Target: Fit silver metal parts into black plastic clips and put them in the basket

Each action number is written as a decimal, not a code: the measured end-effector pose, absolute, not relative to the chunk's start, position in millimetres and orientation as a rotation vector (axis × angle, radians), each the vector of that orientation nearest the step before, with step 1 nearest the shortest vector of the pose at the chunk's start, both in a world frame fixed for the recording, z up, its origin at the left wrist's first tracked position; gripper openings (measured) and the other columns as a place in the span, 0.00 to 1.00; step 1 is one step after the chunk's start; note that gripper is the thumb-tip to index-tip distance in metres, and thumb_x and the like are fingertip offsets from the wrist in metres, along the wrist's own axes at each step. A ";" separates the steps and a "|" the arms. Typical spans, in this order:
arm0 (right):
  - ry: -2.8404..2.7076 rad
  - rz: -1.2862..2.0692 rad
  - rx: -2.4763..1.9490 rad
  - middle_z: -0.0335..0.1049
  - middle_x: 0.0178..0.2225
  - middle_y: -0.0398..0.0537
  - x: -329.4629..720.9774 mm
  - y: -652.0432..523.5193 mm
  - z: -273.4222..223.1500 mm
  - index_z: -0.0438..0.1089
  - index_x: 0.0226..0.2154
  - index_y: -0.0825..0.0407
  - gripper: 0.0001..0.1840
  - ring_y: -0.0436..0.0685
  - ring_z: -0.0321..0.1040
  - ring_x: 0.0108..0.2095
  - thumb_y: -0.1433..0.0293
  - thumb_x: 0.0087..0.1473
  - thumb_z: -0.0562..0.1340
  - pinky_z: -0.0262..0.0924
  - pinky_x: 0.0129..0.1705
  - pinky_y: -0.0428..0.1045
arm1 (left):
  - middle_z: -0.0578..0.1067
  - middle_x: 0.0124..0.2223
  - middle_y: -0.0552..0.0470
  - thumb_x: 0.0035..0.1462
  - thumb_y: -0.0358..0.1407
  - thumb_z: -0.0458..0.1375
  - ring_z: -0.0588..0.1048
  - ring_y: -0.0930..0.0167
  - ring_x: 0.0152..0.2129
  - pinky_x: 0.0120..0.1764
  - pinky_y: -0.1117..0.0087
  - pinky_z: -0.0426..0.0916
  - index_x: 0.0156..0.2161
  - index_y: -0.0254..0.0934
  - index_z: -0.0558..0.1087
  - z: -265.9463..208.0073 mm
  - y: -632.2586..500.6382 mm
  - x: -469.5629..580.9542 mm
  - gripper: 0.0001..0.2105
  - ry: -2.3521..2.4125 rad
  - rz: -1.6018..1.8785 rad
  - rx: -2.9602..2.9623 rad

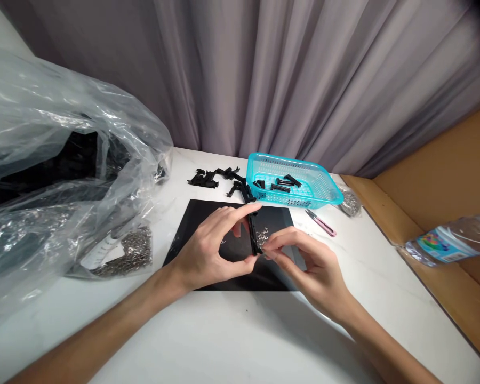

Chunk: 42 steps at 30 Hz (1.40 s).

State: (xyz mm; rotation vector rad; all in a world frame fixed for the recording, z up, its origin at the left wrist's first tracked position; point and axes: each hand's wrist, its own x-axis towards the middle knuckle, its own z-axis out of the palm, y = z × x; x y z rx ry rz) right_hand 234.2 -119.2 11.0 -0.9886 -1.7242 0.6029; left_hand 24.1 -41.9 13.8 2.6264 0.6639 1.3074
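My left hand [212, 245] grips a long, narrow black plastic part [253, 234] upright, thumb at its lower end and fingers at its top. At that lower end, the thumb and fingertips of my right hand [310, 266] are pinched together; what sits between them is too small to make out. Beneath both hands lies a black mat [200, 218]. A small heap of shiny metal pieces [262, 234] rests on the mat just behind the part. Several similar black parts [203, 179] are piled beyond the mat.
A turquoise basket [320, 197] holds several black parts. Pink-handled snips [322, 223] lie right of the mat. At left are a bag of metal pieces [138, 250] and a large clear plastic bag [116, 106]. A plastic bottle [448, 245] lies by cardboard [436, 176] at right.
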 end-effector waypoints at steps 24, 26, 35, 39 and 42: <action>-1.583 0.783 -1.048 0.77 0.34 0.45 233.2 -118.8 7.1 0.76 0.36 0.50 0.05 0.53 0.75 0.35 0.76 0.60 0.64 0.70 0.40 0.49 | 0.72 0.37 0.53 0.54 0.29 0.65 0.73 0.68 0.33 0.44 0.63 0.75 0.65 0.37 0.63 5.0 -36.9 24.8 0.34 0.603 1.240 2.628; -1.551 0.796 -1.044 0.77 0.34 0.44 232.1 -118.8 5.6 0.76 0.36 0.50 0.06 0.52 0.75 0.34 0.77 0.59 0.64 0.71 0.40 0.48 | 0.72 0.37 0.53 0.54 0.29 0.65 0.73 0.68 0.33 0.45 0.63 0.75 0.65 0.35 0.63 4.3 -37.0 25.2 0.34 0.599 1.237 2.629; -1.435 0.983 -0.998 0.77 0.32 0.45 234.5 -110.5 3.7 0.76 0.34 0.51 0.02 0.52 0.77 0.33 0.73 0.59 0.67 0.74 0.42 0.48 | 0.72 0.38 0.53 0.56 0.30 0.65 0.73 0.68 0.34 0.46 0.63 0.74 0.66 0.36 0.61 -1.7 -34.4 25.7 0.34 0.632 1.170 2.613; -1.345 1.131 -0.991 0.79 0.32 0.46 235.1 -109.1 2.3 0.77 0.34 0.52 0.01 0.52 0.80 0.34 0.71 0.57 0.69 0.75 0.42 0.47 | 0.71 0.38 0.53 0.57 0.31 0.64 0.73 0.68 0.34 0.46 0.63 0.74 0.67 0.37 0.61 -3.9 -34.1 26.3 0.33 0.629 1.172 2.602; -1.276 1.243 -0.993 0.81 0.33 0.47 236.1 -107.7 -0.3 0.78 0.35 0.52 0.03 0.52 0.80 0.35 0.70 0.56 0.71 0.75 0.43 0.47 | 0.71 0.39 0.53 0.58 0.31 0.65 0.73 0.68 0.35 0.46 0.63 0.74 0.67 0.38 0.61 -3.9 -34.1 26.2 0.33 0.644 1.163 2.596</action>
